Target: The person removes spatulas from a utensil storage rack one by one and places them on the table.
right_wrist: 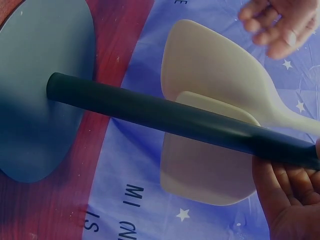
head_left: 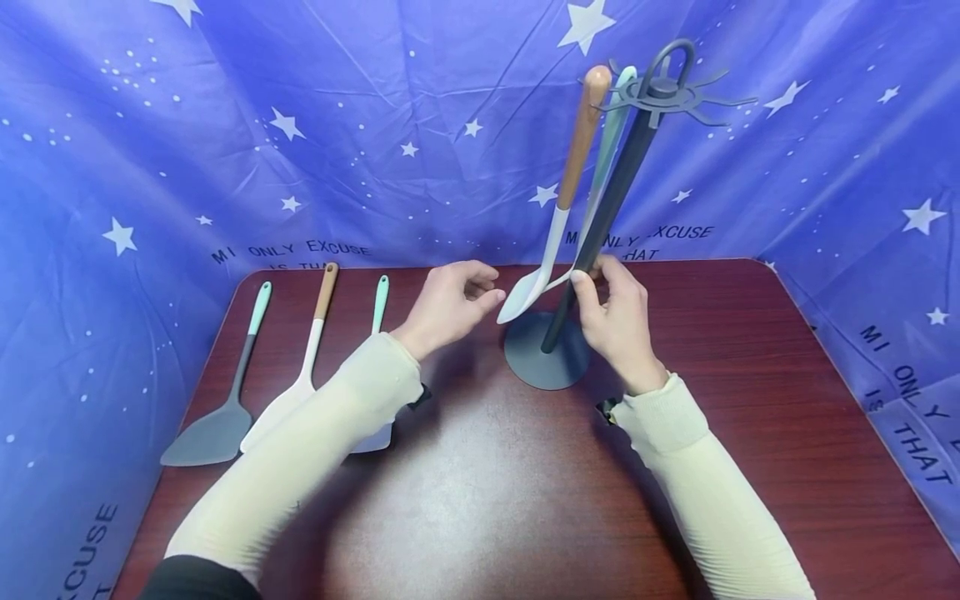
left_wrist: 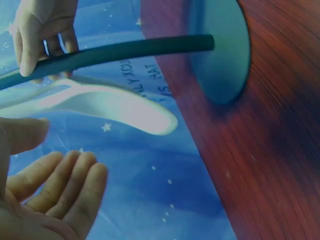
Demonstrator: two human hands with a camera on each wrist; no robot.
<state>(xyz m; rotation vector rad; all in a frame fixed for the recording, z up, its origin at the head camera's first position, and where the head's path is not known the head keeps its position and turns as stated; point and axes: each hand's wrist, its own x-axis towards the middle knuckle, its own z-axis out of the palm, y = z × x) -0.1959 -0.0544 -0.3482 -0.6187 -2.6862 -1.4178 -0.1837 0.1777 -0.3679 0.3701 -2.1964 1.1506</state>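
A dark grey utensil stand (head_left: 613, 193) with a round base (head_left: 551, 371) and a ring of hooks on top stands on the table. My right hand (head_left: 618, 321) grips its pole low down, thumb in front and fingers behind. Two utensils hang from the hooks on the left side: a white spatula with a brown handle (head_left: 580, 146) and one with a mint handle (head_left: 611, 137). Their broad pale heads overlap behind the pole in the right wrist view. Just left of the brown-handled spatula (left_wrist: 125, 110), my left hand (head_left: 453, 304) is held with relaxed, parted fingers, holding nothing.
On the table's left lie a grey turner (head_left: 213, 433) with a mint handle, a white turner (head_left: 296, 392) with a brown handle, and a mint-handled utensil (head_left: 381, 304) partly covered by my left sleeve. Blue star-patterned cloth (head_left: 450, 167) hangs around the reddish-brown table (head_left: 465, 517).
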